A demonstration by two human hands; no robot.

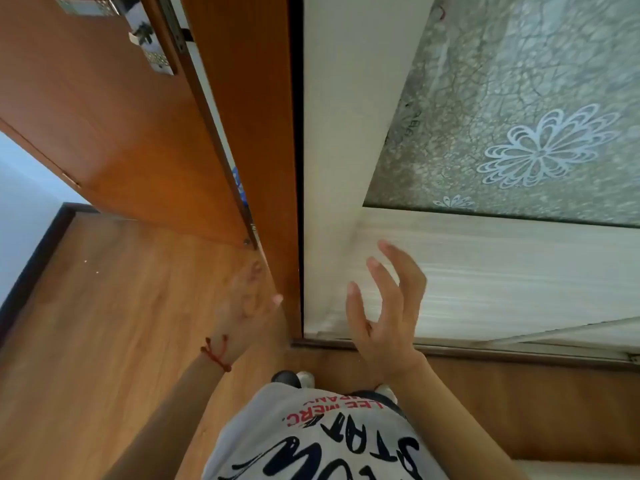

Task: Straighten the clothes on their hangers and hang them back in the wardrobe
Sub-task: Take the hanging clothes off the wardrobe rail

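— What stands in front of the person?

— A pale sliding wardrobe door with a frosted glass panel and white flower shapes (519,133). It looks shut, and its bottom edge runs along a metal track on the floor (519,348). Its left edge meets a tall orange-brown wooden post (266,133). Left of the post, an orange-brown wooden room door (104,116) stands open, its thin edge pointing at the person.

— Where is there room to move?

— On the brown wooden floor (104,323) to the left, out to a dark skirting board along the white wall (31,271).

— What is the left hand (247,310) doing?

— It is blurry. It is held up near the bottom corner of the room door, fingers loose and a bit spread. It holds nothing. A red string bracelet (216,353) is round the wrist.

— And the right hand (388,313)?

— It is up in front of the wardrobe door's lower part, fingers spread and a little bent. It holds nothing. Whether it touches the door cannot be told.

— Where are the clothes and hangers?

— None can be seen.
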